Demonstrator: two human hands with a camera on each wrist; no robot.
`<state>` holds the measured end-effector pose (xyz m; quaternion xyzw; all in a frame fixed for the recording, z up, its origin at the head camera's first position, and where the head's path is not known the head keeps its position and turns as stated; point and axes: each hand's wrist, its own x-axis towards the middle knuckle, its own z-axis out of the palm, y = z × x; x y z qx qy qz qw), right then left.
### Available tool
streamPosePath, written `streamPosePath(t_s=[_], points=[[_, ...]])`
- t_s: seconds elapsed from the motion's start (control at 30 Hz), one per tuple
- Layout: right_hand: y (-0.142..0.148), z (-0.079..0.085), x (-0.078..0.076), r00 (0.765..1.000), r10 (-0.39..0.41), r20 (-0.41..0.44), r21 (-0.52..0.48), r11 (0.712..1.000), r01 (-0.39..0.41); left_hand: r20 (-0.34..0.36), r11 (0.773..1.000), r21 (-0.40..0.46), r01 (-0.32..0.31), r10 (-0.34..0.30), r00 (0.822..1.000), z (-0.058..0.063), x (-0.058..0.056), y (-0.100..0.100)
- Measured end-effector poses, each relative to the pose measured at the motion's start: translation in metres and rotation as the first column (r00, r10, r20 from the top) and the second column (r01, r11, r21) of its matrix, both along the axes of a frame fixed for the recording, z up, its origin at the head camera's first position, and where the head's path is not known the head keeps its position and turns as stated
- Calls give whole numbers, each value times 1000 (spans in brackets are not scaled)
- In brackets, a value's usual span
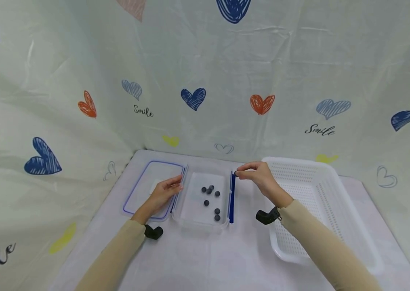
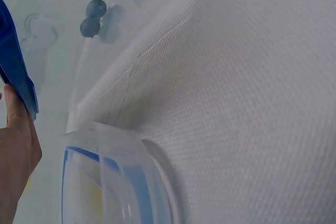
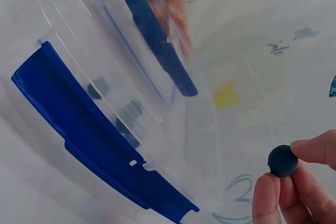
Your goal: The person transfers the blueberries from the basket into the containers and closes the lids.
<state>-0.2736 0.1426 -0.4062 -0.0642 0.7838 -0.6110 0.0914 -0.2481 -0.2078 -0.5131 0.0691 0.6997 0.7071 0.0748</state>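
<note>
A small dark round ball [image 3: 282,160] is pinched between the thumb and fingers of my right hand [image 1: 259,179], raised by the right far corner of a clear plastic container [image 1: 194,223]. Inside the container lie several similar dark balls [image 1: 206,203], scattered over its floor. My left hand [image 1: 162,195] rests against the container's left side, with fairly straight fingers touching the blue latch [image 2: 14,59] there. On the right side, another blue latch [image 3: 100,135] hangs folded outward. The left palm is mostly out of sight in the left wrist view.
Left of the container lies a clear lid with a blue rim [image 1: 135,189], partly under the left hand. A white perforated basket [image 1: 277,246] stands to the right, beneath the right forearm. A curtain printed with hearts [image 1: 223,121] rises behind the white-covered table [image 1: 197,262].
</note>
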Motion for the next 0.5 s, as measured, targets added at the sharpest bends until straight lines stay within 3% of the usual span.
streamPosePath(t_s=[0.5], points=[[-32, -16, 6, 996, 84, 7, -13, 996, -84, 2, 1000, 30, -9, 9, 1000, 1, 2, 1]])
